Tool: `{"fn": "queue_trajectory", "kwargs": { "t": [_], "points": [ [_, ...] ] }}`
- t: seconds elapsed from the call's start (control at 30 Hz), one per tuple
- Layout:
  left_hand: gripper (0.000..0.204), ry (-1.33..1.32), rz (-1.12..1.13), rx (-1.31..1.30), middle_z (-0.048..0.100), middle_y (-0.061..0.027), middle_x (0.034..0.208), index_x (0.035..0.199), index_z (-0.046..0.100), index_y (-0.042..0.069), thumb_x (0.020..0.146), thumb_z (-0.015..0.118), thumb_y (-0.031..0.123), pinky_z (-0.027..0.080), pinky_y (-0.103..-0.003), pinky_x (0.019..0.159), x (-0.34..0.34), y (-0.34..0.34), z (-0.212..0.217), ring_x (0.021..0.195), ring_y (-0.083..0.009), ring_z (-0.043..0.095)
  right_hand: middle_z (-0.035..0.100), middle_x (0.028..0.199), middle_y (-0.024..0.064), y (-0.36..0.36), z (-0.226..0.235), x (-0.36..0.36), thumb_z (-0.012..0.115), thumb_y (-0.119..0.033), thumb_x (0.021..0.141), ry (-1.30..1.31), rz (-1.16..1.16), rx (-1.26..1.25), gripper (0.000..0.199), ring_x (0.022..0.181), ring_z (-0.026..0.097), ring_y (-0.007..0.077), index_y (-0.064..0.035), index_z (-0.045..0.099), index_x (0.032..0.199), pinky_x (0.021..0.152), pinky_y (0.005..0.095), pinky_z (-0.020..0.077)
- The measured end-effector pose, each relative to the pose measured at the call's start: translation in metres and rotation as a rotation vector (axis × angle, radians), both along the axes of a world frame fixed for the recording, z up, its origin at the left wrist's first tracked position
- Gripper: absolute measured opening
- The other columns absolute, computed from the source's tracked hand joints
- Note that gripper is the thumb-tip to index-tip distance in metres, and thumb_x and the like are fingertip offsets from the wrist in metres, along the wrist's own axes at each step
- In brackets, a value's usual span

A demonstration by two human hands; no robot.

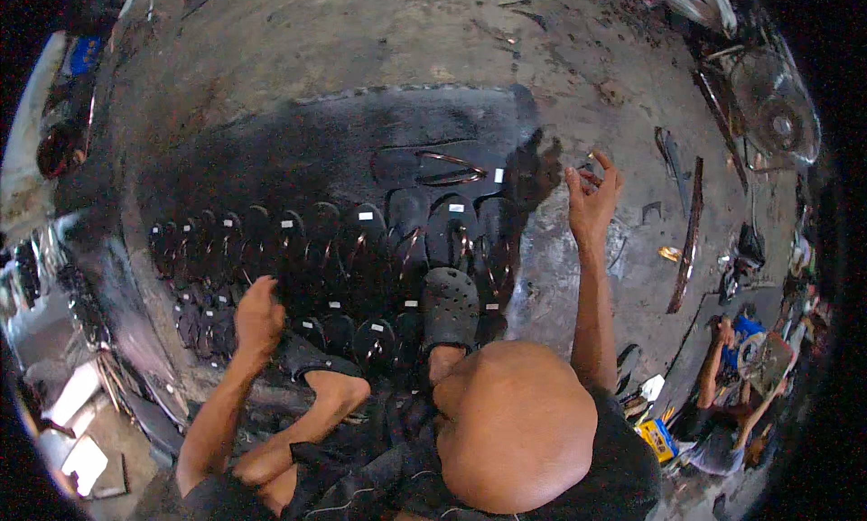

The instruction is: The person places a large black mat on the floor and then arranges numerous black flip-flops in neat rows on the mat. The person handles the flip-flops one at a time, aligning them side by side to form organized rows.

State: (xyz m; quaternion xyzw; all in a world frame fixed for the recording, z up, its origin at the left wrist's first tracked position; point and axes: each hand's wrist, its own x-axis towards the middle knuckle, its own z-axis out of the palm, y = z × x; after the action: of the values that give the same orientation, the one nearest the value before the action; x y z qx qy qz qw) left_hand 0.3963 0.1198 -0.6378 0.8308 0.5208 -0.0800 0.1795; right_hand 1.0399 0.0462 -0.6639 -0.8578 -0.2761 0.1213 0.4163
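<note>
Rows of black flip-flops [454, 227] with shiny copper-toned straps lie on a dark mat, many bearing a small white label. My left hand [259, 318] is closed, slightly blurred, over the left part of the rows, between the upper and lower ones; what its fingers hold is hidden. Raised to the right of the mat, my right hand [594, 200] has thumb and fingers curved and apart. A tiny pale spot shows at its fingertips, too small to name. One flip-flop [395, 167] lies sideways above the rows, its strap pointing right toward a white label [498, 175].
My feet, in dark perforated clogs [451, 306], stand among the lower row. Right of the mat, dark strips [688, 237] and scraps lie on the concrete. A round fan [778, 119] stands at the upper right. Another person [722, 422] works at the lower right beside a yellow-blue box [657, 440].
</note>
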Motion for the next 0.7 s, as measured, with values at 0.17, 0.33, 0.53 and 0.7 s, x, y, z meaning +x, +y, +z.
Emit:
{"fn": "queue_trajectory", "kwargs": {
  "t": [0.17, 0.33, 0.53, 0.7],
  "points": [
    [0.051, -0.194, 0.006, 0.064, 0.060, -0.0188, 0.151, 0.139, 0.068, 0.008, 0.089, 0.070, -0.003, 0.052, -0.039, 0.106, 0.089, 0.140, 0.130, 0.124, -0.0325, 0.068, 0.065, 0.134, 0.0153, -0.031, 0.004, 0.033, 0.076, -0.017, 0.099, 0.114, -0.003, -0.001, 0.050, 0.116, 0.066, 0.0222, -0.0014, 0.058, 0.142, 0.099, 0.0359, 0.0545],
    [0.072, -0.006, -0.082, 0.090, 0.056, -0.0216, 0.153, 0.156, 0.047, 0.006, 0.093, 0.079, 0.020, 0.041, -0.046, 0.120, 0.111, 0.159, 0.113, 0.141, -0.0377, 0.054, 0.070, 0.129, 0.0130, -0.005, -0.009, 0.000, 0.076, -0.021, 0.100, 0.222, 0.164, 0.146, 0.044, 0.116, 0.067, 0.0235, -0.0037, 0.063, 0.138, 0.102, 0.0374, 0.0531],
    [0.071, -0.231, 0.117, -0.043, 0.060, -0.0230, 0.146, 0.151, 0.051, 0.004, 0.094, 0.080, 0.033, 0.046, -0.046, 0.113, 0.074, 0.178, 0.050, 0.134, -0.0400, 0.058, 0.067, 0.135, 0.0156, -0.076, -0.015, 0.019, 0.072, -0.020, 0.102, 0.241, 0.073, 0.007, 0.042, 0.123, 0.064, 0.0263, -0.0013, 0.062, 0.139, 0.104, 0.0390, 0.0524],
    [0.081, 0.074, 0.174, -0.159, 0.064, -0.0244, 0.136, 0.144, 0.054, 0.001, 0.082, 0.089, 0.040, 0.053, -0.050, 0.103, 0.069, 0.156, 0.007, 0.126, -0.0444, 0.062, 0.066, 0.137, 0.0150, -0.071, -0.031, 0.000, 0.073, -0.019, 0.101, 0.240, 0.117, 0.012, 0.042, 0.120, 0.064, 0.0252, -0.0029, 0.062, 0.138, 0.101, 0.0385, 0.0538]
  ]
}}
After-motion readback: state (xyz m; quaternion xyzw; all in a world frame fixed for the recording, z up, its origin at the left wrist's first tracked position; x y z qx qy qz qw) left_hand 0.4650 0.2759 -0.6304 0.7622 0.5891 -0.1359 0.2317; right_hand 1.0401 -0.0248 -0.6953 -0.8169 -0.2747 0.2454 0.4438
